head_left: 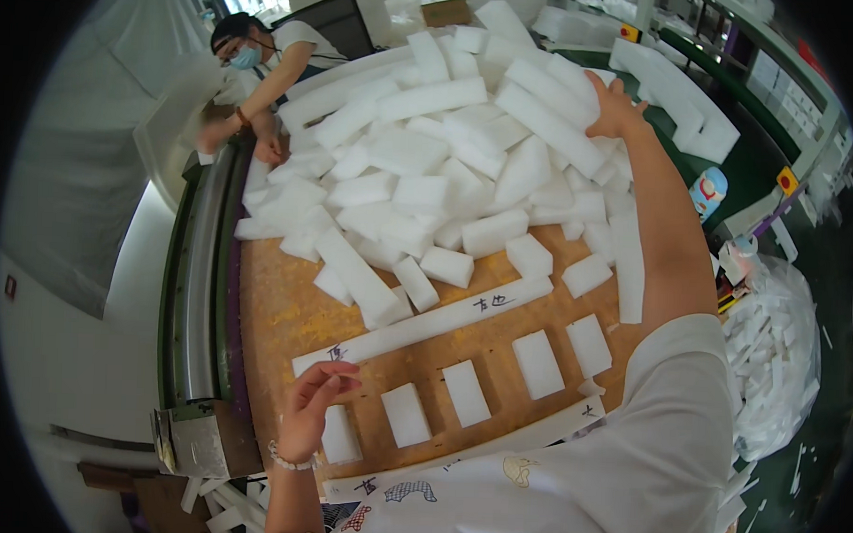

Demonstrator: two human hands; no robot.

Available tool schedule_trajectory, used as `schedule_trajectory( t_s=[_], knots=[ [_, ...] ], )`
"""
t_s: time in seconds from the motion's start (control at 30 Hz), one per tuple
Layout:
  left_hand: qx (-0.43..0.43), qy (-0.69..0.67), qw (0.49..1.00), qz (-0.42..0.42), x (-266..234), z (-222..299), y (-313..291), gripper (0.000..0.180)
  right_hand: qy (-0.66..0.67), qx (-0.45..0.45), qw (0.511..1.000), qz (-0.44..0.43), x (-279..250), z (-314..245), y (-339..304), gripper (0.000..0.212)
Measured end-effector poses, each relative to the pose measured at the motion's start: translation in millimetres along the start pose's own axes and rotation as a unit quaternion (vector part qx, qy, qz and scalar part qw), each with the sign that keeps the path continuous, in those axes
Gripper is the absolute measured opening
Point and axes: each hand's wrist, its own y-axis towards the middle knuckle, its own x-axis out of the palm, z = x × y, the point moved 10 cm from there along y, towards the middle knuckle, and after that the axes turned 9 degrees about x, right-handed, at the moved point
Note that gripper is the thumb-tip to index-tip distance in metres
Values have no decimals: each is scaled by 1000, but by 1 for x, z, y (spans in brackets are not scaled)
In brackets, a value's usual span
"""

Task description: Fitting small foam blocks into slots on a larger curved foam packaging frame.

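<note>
My right hand [616, 106] reaches to the far right of a big heap of white foam blocks [421, 163]. Its fingers and thumb span the end of a white foam block [572, 84] there. Low on the left, my left hand [315, 402] hovers over the wooden table [285, 290] with loosely bent fingers and nothing visible in them. Just below it is a small foam block [342, 435], one of several in a spaced row. Behind that row lies a long white foam strip [424, 325] with handwritten marks. Another marked strip [495, 445] lies nearest my body.
A metal roller [203, 287] edges the table's left side. Beyond it at the far left, a masked person [283, 59] reaches toward the heap. A clear bag of foam scraps [776, 359] stands at the right, below a light-blue bottle [708, 192]. Large foam pieces [681, 111] lie far right.
</note>
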Motion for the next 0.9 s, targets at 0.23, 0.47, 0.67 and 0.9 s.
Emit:
schedule_trajectory(
  t_s=[0.23,0.47,0.67,0.9],
  knots=[
    [-18,-33,998,60,-33,-20,-23,22,38,-52,997,45,-25,-6,-12,104],
    [-6,-27,998,56,-27,-18,-17,21,120,-121,985,15,-30,-29,-9,91],
    [-1,-37,999,30,-21,-19,-21,21,164,-154,971,80,-33,-22,-7,84],
    [-2,-22,1000,-8,-1,-10,-12,20,53,-128,989,52,-29,-19,-10,87]
  ],
)
